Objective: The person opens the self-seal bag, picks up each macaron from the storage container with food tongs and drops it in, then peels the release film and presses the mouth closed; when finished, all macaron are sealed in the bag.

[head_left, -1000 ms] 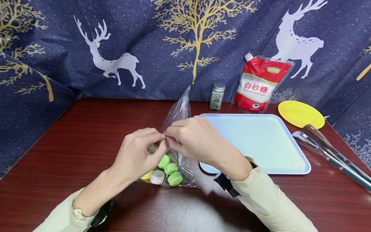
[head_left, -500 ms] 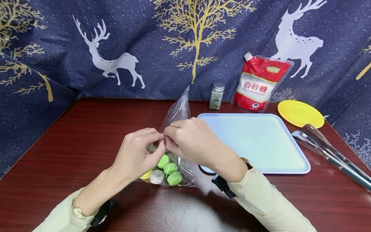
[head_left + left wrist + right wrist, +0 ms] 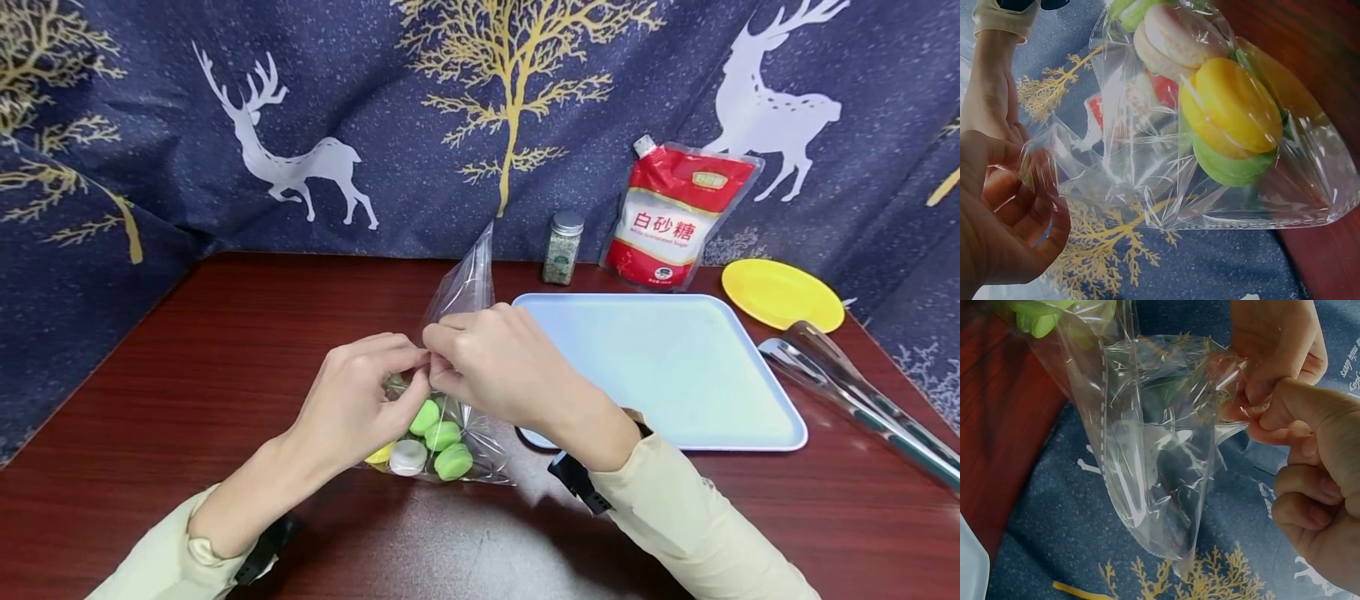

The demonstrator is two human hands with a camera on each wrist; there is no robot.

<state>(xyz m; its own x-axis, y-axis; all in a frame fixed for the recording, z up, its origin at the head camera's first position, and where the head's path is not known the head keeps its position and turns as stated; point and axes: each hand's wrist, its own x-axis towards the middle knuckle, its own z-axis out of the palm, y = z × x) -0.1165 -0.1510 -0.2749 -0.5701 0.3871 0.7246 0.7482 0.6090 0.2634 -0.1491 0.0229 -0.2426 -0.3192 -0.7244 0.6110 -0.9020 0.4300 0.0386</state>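
Note:
A clear plastic bag (image 3: 467, 287) stands on the table between both hands, its upper end rising to a point. Several macarons lie in its lower part: green ones (image 3: 453, 461), a whitish one (image 3: 407, 457) and a yellow one (image 3: 382, 452). My left hand (image 3: 358, 387) pinches the bag's plastic between thumb and fingertips. Right beside it, my right hand (image 3: 504, 360) pinches the same part, the fingertips of both hands meeting. In the left wrist view, the yellow macaron (image 3: 1232, 103) presses near the bag's wall. In the right wrist view, crumpled film (image 3: 1160, 450) reaches the right hand's thumb and fingers.
Right of the bag lies a pale blue tray (image 3: 667, 367), partly behind the right forearm. Metal tongs (image 3: 855, 387) and a yellow plate (image 3: 782, 294) are farther right. A spice jar (image 3: 562, 248) and a red sugar pouch (image 3: 678, 217) stand at the back, before a dark blue cloth.
My right wrist has shifted slightly left and the right hand has turned a little. Both hands keep pinching the bag at about the same place; the macarons have not visibly moved.

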